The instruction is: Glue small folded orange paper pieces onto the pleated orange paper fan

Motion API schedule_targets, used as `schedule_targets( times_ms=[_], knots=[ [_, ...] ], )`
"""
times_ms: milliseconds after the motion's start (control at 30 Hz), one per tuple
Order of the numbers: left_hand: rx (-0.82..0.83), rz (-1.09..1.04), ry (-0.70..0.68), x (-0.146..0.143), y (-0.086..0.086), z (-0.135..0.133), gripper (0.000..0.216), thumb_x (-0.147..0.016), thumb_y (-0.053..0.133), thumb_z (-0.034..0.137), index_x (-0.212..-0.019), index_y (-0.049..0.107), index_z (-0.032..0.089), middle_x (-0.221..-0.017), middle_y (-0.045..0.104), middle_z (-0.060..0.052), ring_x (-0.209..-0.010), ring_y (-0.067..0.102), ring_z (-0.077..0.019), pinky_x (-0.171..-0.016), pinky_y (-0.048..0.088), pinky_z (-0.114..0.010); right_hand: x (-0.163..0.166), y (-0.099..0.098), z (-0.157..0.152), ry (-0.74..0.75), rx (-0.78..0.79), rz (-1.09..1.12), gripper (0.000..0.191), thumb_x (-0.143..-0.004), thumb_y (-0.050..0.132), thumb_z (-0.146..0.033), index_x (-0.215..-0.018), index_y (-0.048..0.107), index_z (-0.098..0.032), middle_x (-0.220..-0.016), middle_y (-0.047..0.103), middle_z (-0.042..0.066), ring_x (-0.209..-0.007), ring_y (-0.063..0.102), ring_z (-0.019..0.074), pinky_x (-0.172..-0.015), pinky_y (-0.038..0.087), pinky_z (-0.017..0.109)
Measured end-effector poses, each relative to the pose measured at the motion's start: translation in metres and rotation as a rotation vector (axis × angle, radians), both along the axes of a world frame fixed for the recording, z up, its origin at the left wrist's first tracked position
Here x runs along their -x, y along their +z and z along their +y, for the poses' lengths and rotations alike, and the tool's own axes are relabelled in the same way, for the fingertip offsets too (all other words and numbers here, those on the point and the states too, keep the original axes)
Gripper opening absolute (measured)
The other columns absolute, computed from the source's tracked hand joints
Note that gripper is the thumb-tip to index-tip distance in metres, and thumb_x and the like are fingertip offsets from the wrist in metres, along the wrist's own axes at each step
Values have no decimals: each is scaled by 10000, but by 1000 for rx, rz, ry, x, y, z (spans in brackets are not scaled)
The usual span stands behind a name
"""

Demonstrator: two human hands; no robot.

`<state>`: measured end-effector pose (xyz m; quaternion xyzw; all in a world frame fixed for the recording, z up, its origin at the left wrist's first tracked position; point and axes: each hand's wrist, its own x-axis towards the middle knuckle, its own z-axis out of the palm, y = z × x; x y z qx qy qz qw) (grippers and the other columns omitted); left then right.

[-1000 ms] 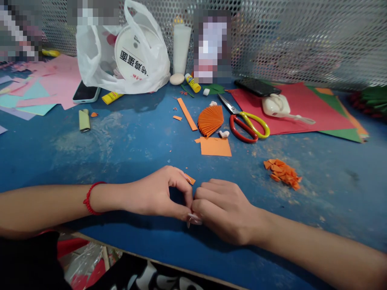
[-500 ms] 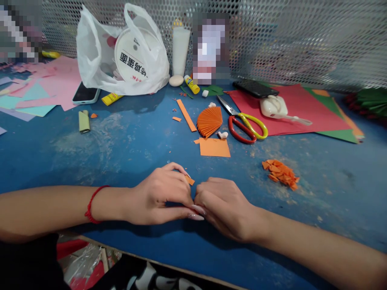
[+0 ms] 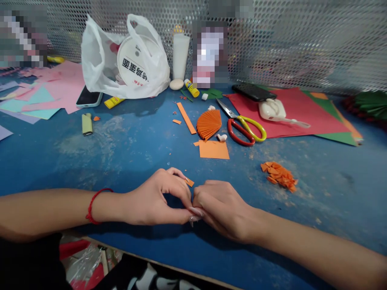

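Observation:
My left hand is closed in a pinch, its thumb and forefinger meeting beside the right hand's fingertips. Curled closed against it, my right hand has its fingers turned down and away from view. Whatever lies between the fingertips is hidden. A small orange paper strip rests on the table at the left hand's far fingers. Farther off lie an orange rectangle of paper, a pleated orange paper fan and a long orange strip. To the right is a heap of small folded orange paper pieces.
Scissors with red and yellow handles lie beside red paper sheets bearing a black phone and a white case. Behind are glue sticks, a white plastic bag and a lighter.
My left hand's knuckles have arched up a little and its thumb and forefinger pinch more tightly. The right hand stays nearly in place. The view has tilted up slightly.

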<state>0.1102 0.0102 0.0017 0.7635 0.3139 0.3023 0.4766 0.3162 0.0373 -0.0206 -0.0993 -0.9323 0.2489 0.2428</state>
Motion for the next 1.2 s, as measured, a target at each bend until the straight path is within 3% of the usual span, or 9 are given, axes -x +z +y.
schedule_targets(
  times_ms=[167, 367, 533, 833, 933, 1067, 1200],
  knots=[
    [78, 21, 12, 1, -2, 1, 117, -794, 764, 161, -683, 729, 160, -722, 767, 9, -678, 672, -106, -940, 361, -326, -1, -2, -2, -26, 1, 17, 328, -1063, 234, -268, -801, 425, -222, -681, 614, -3, -548, 449, 128, -553, 306, 275],
    [5, -27, 79, 4, -3, 5, 73, -752, 820, 204, -742, 757, 168, -775, 787, -20, -714, 700, -142, -926, 380, -344, -2, 0, -1, -112, 1, 10, 361, -1074, 183, -321, -816, 415, -223, -655, 578, -10, -527, 431, 127, -535, 293, 273],
    [-64, -24, 53, 6, -3, 7, 69, -779, 797, 193, -739, 745, 169, -752, 781, -14, -708, 703, -135, -920, 395, -330, -2, 1, -1, -118, -25, -11, 364, -1072, 180, -307, -820, 428, -217, -671, 590, -2, -534, 430, 130, -534, 289, 279],
    [-554, 91, 81, 8, -4, 1, 39, -852, 721, 169, -818, 700, 174, -741, 756, 13, -737, 697, -122, -942, 373, -340, -1, 2, 0, -134, -47, -53, 382, -1074, 197, -313, -810, 453, -207, -669, 581, 3, -545, 431, 132, -538, 277, 279],
    [-644, 118, 76, 8, -4, 0, 58, -846, 727, 181, -804, 687, 177, -731, 750, 14, -733, 694, -125, -945, 379, -354, -1, 2, 0, -117, -76, -61, 377, -1074, 203, -306, -806, 450, -208, -674, 594, 5, -546, 417, 133, -549, 281, 278],
    [-570, 106, 51, 7, -5, -1, 115, -846, 725, 184, -742, 677, 173, -686, 739, 20, -711, 693, -119, -942, 377, -359, 0, 1, 1, -78, -94, -93, 373, -1068, 210, -280, -799, 458, -206, -688, 606, 9, -561, 410, 137, -567, 284, 280],
    [-389, 81, -36, 6, -5, 1, 186, -846, 719, 184, -671, 661, 159, -657, 733, 10, -673, 688, -105, -885, 409, -324, 1, 0, 0, -38, -138, -76, 373, -1061, 238, -259, -781, 477, -203, -675, 573, 0, -580, 415, 139, -577, 279, 283]
  ],
)
